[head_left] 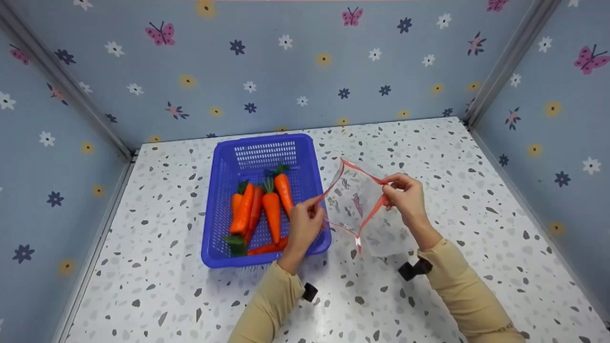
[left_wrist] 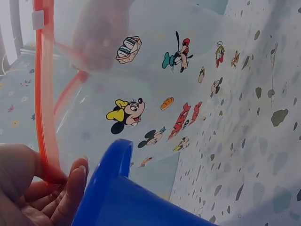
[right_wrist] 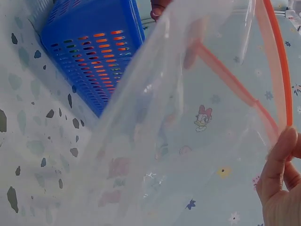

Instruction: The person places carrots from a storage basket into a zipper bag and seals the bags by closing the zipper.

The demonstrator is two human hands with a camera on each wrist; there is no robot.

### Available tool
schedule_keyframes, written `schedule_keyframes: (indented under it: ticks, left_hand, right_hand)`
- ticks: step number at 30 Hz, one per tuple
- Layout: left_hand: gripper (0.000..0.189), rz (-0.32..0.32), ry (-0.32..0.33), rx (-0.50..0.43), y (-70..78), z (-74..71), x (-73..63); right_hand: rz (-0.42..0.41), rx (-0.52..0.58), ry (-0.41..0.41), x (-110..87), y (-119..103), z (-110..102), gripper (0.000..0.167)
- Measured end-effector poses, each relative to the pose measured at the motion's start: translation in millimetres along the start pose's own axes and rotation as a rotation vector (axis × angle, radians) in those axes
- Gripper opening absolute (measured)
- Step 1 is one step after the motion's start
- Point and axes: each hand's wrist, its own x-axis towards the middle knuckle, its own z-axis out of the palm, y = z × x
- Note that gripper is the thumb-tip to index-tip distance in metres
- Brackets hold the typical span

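A clear zip bag with a red-orange zip edge and cartoon prints is spread at its mouth between both hands. The left hand pinches one side of the zip edge, just over the right rim of a blue basket. On the opposite side, the right hand pinches the edge between thumb and fingers. A white slider sits at the near corner of the mouth. Several orange carrots with green tops lie in the basket; the left hand partly covers one. In the left wrist view, printed figures show on the bag.
The speckled white tabletop extends around the basket and bag. Blue floral panels enclose it at the back and both sides. A small black device is strapped to the right wrist, another to the left.
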Motion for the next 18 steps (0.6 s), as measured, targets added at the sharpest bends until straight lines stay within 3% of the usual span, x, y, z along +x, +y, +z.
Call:
schedule_keyframes:
  ticks: [10, 18]
  left_hand:
    - [0.026, -0.026, -0.036, -0.041, -2.4, -5.3, -4.9]
    - [0.027, -0.013, -0.059, -0.047, 4.2, -4.8, -6.4]
  right_hand:
    - [0.1, 0.087, -0.01, 0.3, 0.0, -2.6, 0.012]
    - [0.128, 0.096, -0.035, -1.6, -0.5, 4.1, 0.016]
